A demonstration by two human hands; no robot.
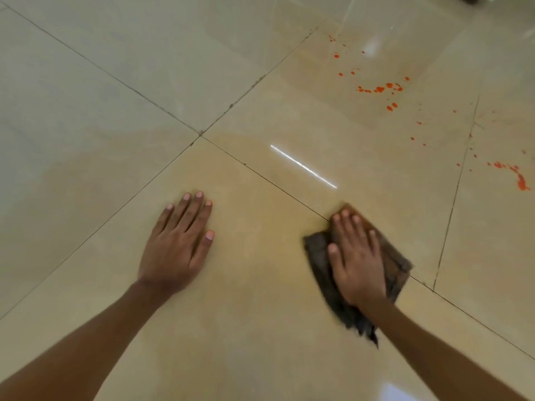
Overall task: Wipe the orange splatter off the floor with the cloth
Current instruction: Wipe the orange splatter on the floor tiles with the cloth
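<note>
The right hand [357, 261] presses flat, fingers straight, on the brown cloth [318, 256]. The orange splatter [379, 89] lies well beyond the cloth. The left hand [176, 241] rests open on the tiled floor [254, 285] beside the cloth.

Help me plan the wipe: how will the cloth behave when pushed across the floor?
Probably floppy: the cloth lies crumpled, a ragged tail trailing. It likely slides easily; the floor looks glossy. The right hand pressing flat should limit bunching.
</note>
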